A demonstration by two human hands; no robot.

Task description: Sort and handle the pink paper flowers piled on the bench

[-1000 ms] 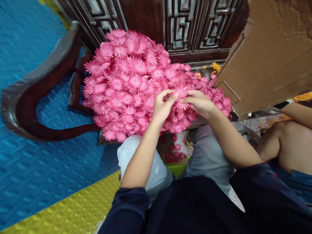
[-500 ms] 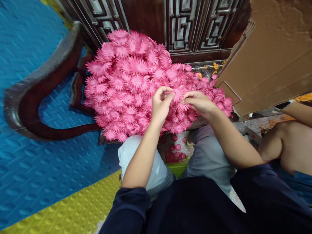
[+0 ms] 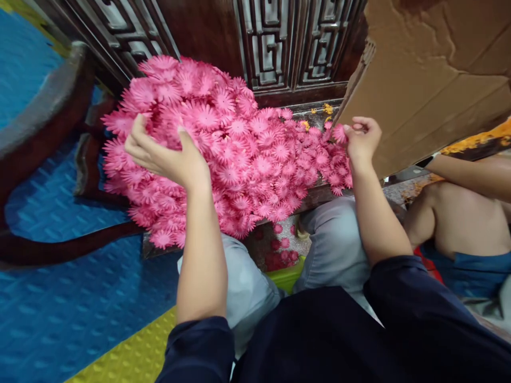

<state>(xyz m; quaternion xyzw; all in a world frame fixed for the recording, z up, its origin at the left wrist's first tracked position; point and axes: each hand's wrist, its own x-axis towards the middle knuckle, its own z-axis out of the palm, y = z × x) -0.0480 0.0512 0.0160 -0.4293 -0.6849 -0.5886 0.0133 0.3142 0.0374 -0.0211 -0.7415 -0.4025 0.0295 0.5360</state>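
Note:
A big heap of pink artificial flower heads point(image 3: 239, 127) lies before me, with large layered blooms at the left and small petal discs at the right. Over the left part of the heap hovers my left hand point(image 3: 170, 157), its thumb and fingers spread apart and nothing visibly gripped. At the heap's right end, by the cardboard, my right hand point(image 3: 364, 141) is closed in a pinch on a small pink petal disc point(image 3: 339, 133). Part of that disc is hidden by the fingertips.
A brown cardboard sheet point(image 3: 415, 80) stands at the right, beside another person's bare leg point(image 3: 467, 213). A dark carved wooden chair arm point(image 3: 51, 111) curves at the left. Latticed wooden panels point(image 3: 271, 48) rise behind. Blue matting point(image 3: 99, 303) covers the floor; pink pieces point(image 3: 285, 255) lie below the heap.
My hands, close together over the middle of the heap before, have parted: the left went left and opened, the right went right to the small discs. The whole view shifted slightly.

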